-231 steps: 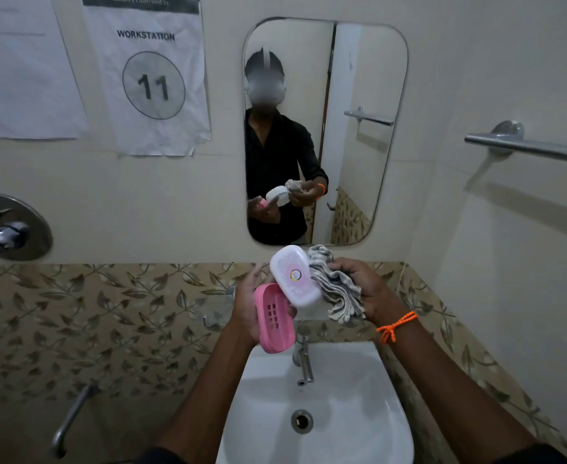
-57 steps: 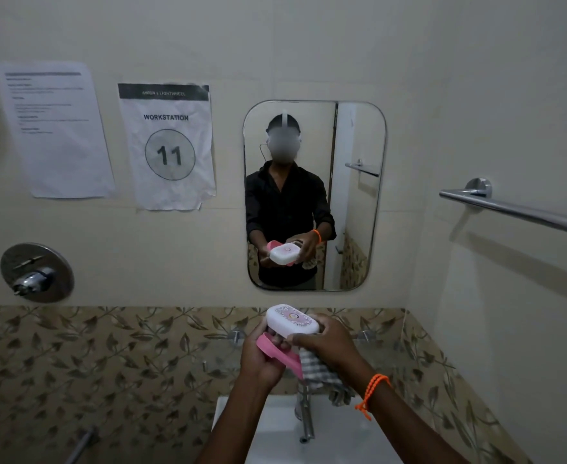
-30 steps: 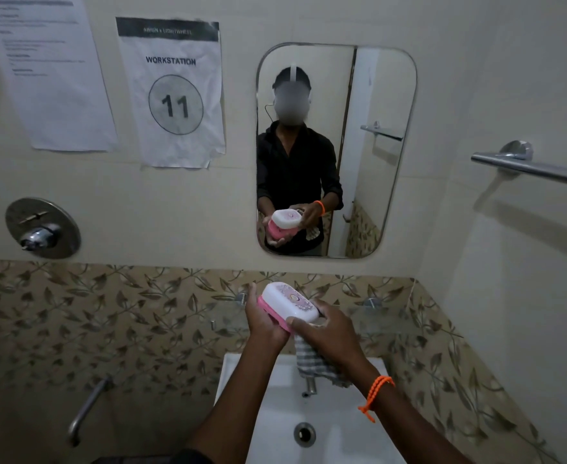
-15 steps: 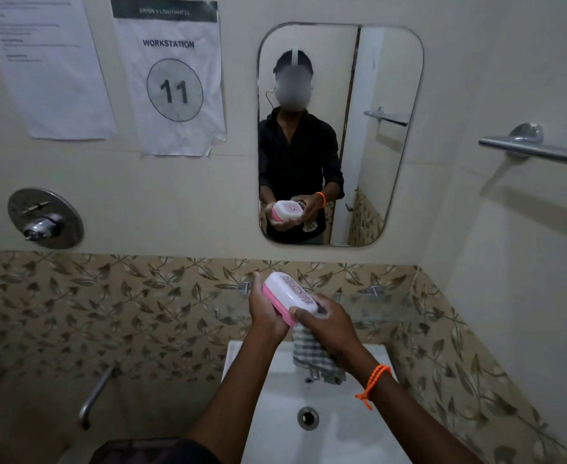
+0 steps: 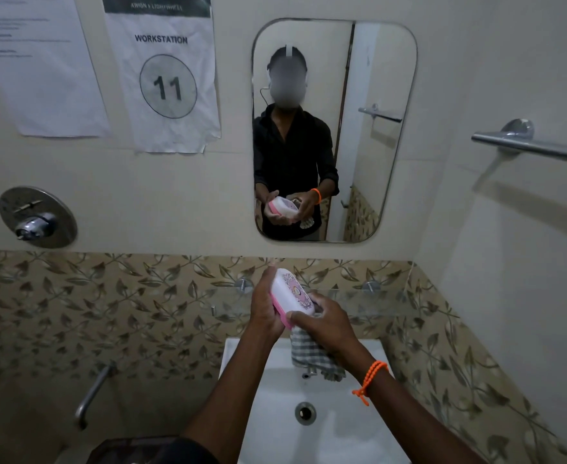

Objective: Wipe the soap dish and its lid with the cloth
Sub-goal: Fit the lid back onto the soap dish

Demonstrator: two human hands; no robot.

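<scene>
The soap dish is closed: its white lid point(image 5: 290, 293) with a round pink print sits on the pink base point(image 5: 280, 311), of which only a thin edge shows. I hold it tilted above the sink. My left hand point(image 5: 264, 308) cups it from the left and underneath. My right hand point(image 5: 325, 324) grips its near end, thumb across the pink edge. The grey checked cloth point(image 5: 310, 354) hangs down from under my right palm. The mirror shows the same grip from the front.
A white sink point(image 5: 309, 410) with a drain lies below my hands, its tap hidden behind the cloth. A glass shelf point(image 5: 376, 304) runs along the leaf-patterned tiles. The mirror point(image 5: 334, 128) hangs above, a towel bar point(image 5: 530, 145) on the right wall, a shower valve point(image 5: 36, 217) at left.
The lid, held apart from the pink base at first, now sits closed on it. The dish has tipped more on edge, and the cloth hangs below my right hand.
</scene>
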